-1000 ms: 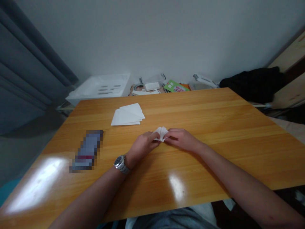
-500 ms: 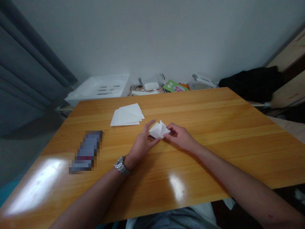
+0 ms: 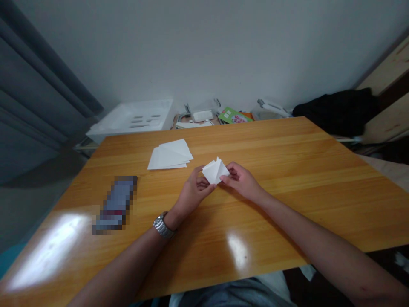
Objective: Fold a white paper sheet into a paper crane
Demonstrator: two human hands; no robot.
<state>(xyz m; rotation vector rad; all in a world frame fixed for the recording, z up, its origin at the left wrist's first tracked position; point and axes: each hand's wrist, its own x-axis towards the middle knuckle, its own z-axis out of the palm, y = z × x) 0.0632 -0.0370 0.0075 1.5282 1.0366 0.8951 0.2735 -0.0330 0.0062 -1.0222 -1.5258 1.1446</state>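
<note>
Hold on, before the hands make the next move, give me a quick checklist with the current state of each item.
1. Left hand on the folded paper: ok, thumb at its near edge.
2. Right hand on the folded paper: ok, thumb on its right side.
3. Folded paper flat: not ok, its faces meet at a raised ridge.
4. Folds on its underside: cannot tell, that side is out of view.
5. Loose sheets out of the way: ok, on the table beyond the left hand, not touching it.
6. Watch apart from the folded paper: ok, on the left wrist.
</note>
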